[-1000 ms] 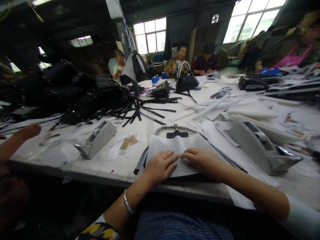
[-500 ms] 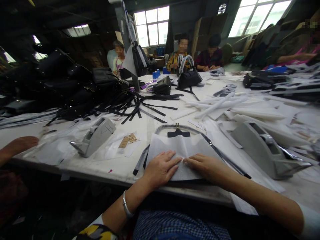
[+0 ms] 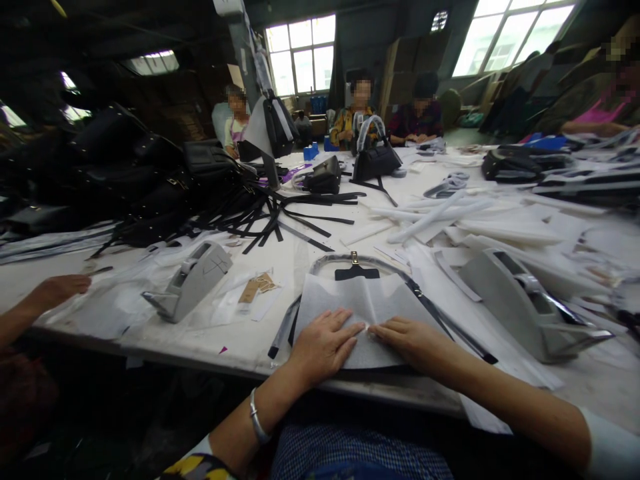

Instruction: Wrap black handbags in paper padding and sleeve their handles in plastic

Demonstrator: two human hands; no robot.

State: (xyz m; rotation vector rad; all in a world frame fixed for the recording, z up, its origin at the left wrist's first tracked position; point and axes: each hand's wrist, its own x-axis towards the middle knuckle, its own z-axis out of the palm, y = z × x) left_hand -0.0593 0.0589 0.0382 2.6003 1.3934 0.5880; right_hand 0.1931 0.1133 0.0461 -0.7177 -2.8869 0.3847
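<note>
Both hands lie flat, fingers spread, gripping nothing. The left hand and right hand press on a white sheet at the near table edge, their fingertips almost meeting at a fold in the sheet's middle. The sheet covers a flat dark piece whose rim shows along the near side. A wrapped curved handle with a black tab arches just beyond the sheet.

Two grey tape dispensers flank the sheet: one to the left, one to the right, each a short way off. Between the left dispenser and the sheet lie small tags in clear sleeves. Another person's hand rests on the table edge at far left.

Bare table is scarce: a strip along the near edge left of the sheet, and a patch past the handle. Farther out, loose black straps fan across the middle, white strips litter the right side, and a heap of black bags fills the left. Two more bags stand near the far end, where three people sit under the windows.
</note>
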